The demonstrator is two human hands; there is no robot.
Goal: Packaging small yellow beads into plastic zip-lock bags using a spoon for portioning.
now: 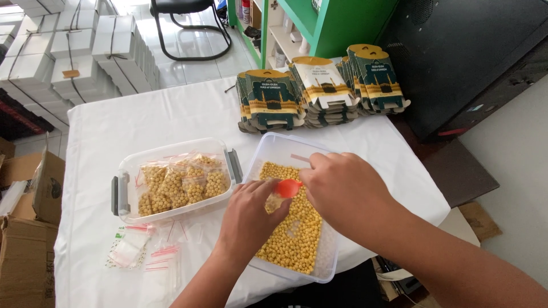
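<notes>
Small clear bag (274, 202) sits over the near-right clear tub (274, 149), pinched at its mouth by the left hand (251, 219), fingers closed on it. It already has a few yellow round pieces inside, as far as can be seen. Right hand (342, 191) is clamped around an orange scoop (289, 187), the scoop's bowl touching or just above the bag mouth; handle is hidden in the fist. The hands are close together, almost touching.

Tub is full of loose yellow chickpea-like pieces (299, 234), with a bare patch showing through near the middle. Left of it, a second clear tub with grey latches (121, 194) holds filled bags (177, 183). Near-left on the white tablecloth (142, 120): a heap of empty zip bags (140, 251). Far side: stacks of flat green-and-gold cartons (319, 91). White boxes (80, 45) on the floor, far left.

Risk, judged: the bag mouth is narrow and soft, so a tilted scoop could drop pieces back or onto the cloth. A loose pinch could let the bag sag and spill. The tub overhangs the near table edge slightly; leaning on it might tip it.
</notes>
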